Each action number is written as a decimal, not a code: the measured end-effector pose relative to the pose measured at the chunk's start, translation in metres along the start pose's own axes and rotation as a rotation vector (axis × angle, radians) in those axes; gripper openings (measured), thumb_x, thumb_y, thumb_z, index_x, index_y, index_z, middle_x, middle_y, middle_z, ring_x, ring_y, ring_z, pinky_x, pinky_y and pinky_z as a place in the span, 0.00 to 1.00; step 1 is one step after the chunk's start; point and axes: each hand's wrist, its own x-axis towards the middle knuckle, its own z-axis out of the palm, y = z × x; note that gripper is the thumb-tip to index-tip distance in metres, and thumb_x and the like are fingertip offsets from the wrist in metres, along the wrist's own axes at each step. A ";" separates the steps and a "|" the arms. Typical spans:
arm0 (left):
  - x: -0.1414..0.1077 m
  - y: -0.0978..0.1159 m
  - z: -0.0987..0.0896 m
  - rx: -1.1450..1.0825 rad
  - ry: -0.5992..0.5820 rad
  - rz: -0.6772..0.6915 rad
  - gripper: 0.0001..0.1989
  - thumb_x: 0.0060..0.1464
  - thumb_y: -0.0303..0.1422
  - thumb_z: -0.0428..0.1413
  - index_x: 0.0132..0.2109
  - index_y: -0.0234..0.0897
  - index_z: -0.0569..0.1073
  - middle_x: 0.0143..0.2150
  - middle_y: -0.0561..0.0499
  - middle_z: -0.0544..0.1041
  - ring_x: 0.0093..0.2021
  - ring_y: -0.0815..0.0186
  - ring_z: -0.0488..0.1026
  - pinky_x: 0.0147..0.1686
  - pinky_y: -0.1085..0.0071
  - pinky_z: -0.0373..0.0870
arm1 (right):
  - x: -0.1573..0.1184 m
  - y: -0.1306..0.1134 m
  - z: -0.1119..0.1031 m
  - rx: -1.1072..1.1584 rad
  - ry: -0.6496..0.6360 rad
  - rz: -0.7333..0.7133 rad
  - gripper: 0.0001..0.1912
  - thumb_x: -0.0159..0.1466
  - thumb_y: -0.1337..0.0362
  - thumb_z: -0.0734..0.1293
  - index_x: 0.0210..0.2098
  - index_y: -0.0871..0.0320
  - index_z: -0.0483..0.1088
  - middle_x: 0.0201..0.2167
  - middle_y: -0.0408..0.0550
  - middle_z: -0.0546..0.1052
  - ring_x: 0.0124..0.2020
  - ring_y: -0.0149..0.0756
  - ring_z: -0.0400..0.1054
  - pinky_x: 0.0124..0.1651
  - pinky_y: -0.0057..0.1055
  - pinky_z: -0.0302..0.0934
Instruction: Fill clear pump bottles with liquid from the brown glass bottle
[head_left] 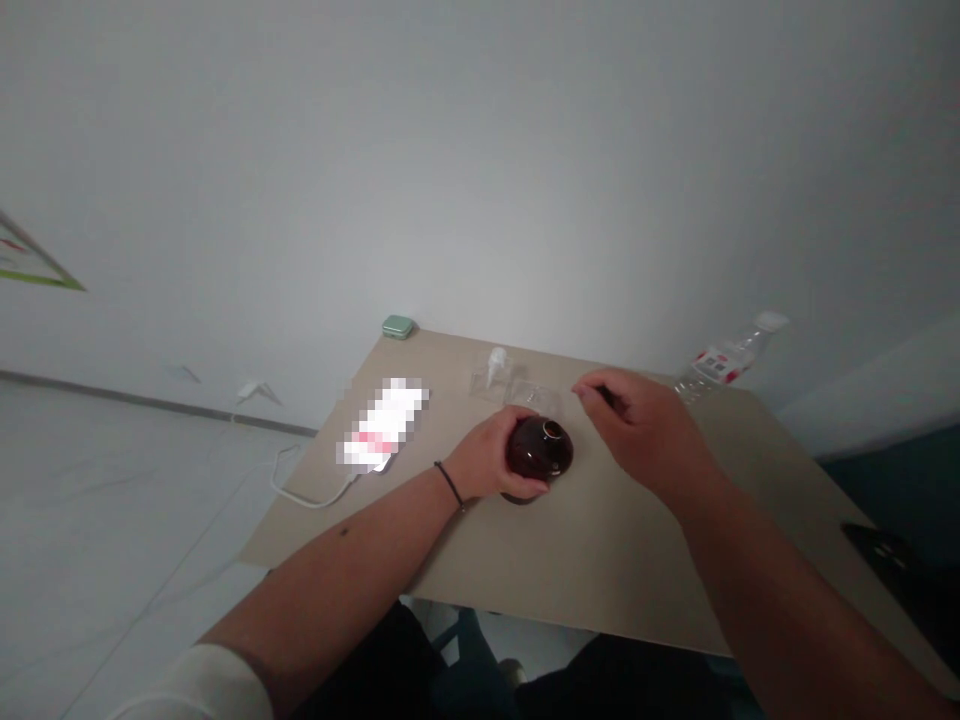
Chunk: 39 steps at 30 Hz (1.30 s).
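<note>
My left hand is wrapped around a dark red-brown glazed lidded bowl, its fingers curving across the near side. The bowl stands on a beige tabletop, with a small round knob on its lid. My right hand hangs just right of the bowl, not touching it, with its fingers curled. A small dark spot shows between finger and thumb, too small to identify. Clear plastic packaging with a white nozzle-like piece lies just behind the bowl.
A pixelated phone with a white cable lies left of the bowl. A green tin sits at the far edge. A clear plastic water bottle stands back right, and a black object lies at the right edge.
</note>
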 end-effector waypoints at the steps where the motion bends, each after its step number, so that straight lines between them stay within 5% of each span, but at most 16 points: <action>1: 0.000 0.000 0.000 -0.006 -0.001 0.001 0.42 0.34 0.44 0.73 0.56 0.36 0.68 0.51 0.42 0.77 0.49 0.52 0.76 0.52 0.54 0.72 | -0.001 0.012 0.002 0.057 0.040 0.052 0.15 0.66 0.55 0.61 0.35 0.56 0.76 0.30 0.48 0.80 0.30 0.38 0.71 0.34 0.33 0.60; 9: 0.001 -0.005 0.002 -0.030 -0.001 0.002 0.43 0.34 0.44 0.73 0.57 0.38 0.67 0.52 0.43 0.77 0.50 0.52 0.76 0.54 0.55 0.71 | -0.032 0.097 0.059 0.121 0.110 0.446 0.20 0.56 0.44 0.67 0.28 0.56 0.73 0.29 0.51 0.81 0.29 0.42 0.73 0.36 0.39 0.64; 15: -0.001 -0.005 0.003 -0.042 0.003 -0.018 0.44 0.33 0.43 0.74 0.57 0.38 0.67 0.52 0.43 0.77 0.51 0.51 0.76 0.54 0.55 0.70 | -0.055 0.113 0.092 0.051 0.106 0.367 0.22 0.64 0.50 0.64 0.52 0.55 0.72 0.42 0.55 0.83 0.35 0.45 0.78 0.44 0.46 0.69; 19: -0.002 -0.003 0.002 -0.072 -0.005 -0.037 0.44 0.33 0.43 0.74 0.57 0.39 0.66 0.52 0.43 0.77 0.51 0.51 0.76 0.55 0.54 0.70 | -0.059 0.116 0.103 -0.060 0.057 0.217 0.22 0.67 0.57 0.62 0.58 0.56 0.70 0.45 0.56 0.82 0.46 0.48 0.78 0.52 0.50 0.67; 24: -0.002 -0.007 0.001 -0.110 -0.019 -0.050 0.47 0.32 0.46 0.74 0.58 0.40 0.65 0.54 0.42 0.76 0.54 0.50 0.74 0.57 0.52 0.68 | -0.059 0.122 0.110 -0.086 0.033 0.238 0.24 0.64 0.63 0.61 0.59 0.61 0.69 0.52 0.62 0.79 0.54 0.53 0.74 0.61 0.58 0.60; 28: -0.003 -0.010 0.003 -0.296 -0.075 -0.046 0.52 0.30 0.58 0.71 0.59 0.41 0.63 0.56 0.41 0.74 0.55 0.50 0.73 0.56 0.54 0.69 | -0.064 0.119 0.106 0.111 0.162 0.150 0.24 0.62 0.66 0.62 0.58 0.57 0.69 0.59 0.60 0.74 0.62 0.51 0.67 0.65 0.59 0.56; 31: -0.004 -0.010 0.004 -0.347 -0.021 -0.034 0.46 0.44 0.69 0.54 0.59 0.40 0.63 0.52 0.41 0.74 0.51 0.55 0.74 0.50 0.60 0.72 | -0.073 0.101 0.100 0.414 0.130 0.075 0.23 0.66 0.62 0.62 0.60 0.53 0.66 0.58 0.57 0.73 0.61 0.47 0.68 0.63 0.54 0.61; 33: -0.003 -0.011 0.002 -0.265 0.126 -0.085 0.37 0.57 0.65 0.42 0.57 0.39 0.65 0.48 0.43 0.74 0.46 0.59 0.73 0.45 0.63 0.72 | -0.080 0.085 0.098 0.610 0.039 0.025 0.26 0.66 0.58 0.64 0.63 0.52 0.63 0.59 0.57 0.73 0.59 0.46 0.69 0.60 0.51 0.65; 36: 0.003 -0.017 -0.002 -0.028 0.314 -0.185 0.20 0.66 0.48 0.47 0.56 0.40 0.66 0.45 0.48 0.72 0.40 0.64 0.70 0.44 0.66 0.71 | -0.085 0.065 0.102 0.796 -0.054 -0.032 0.35 0.62 0.52 0.70 0.66 0.51 0.59 0.63 0.58 0.70 0.62 0.50 0.66 0.63 0.52 0.62; 39: 0.008 -0.024 -0.006 0.182 0.213 -0.163 0.25 0.61 0.33 0.53 0.64 0.42 0.63 0.49 0.47 0.70 0.42 0.63 0.69 0.49 0.62 0.70 | -0.084 0.055 0.110 0.898 -0.081 -0.035 0.45 0.56 0.52 0.76 0.68 0.50 0.55 0.65 0.59 0.67 0.65 0.54 0.64 0.65 0.55 0.59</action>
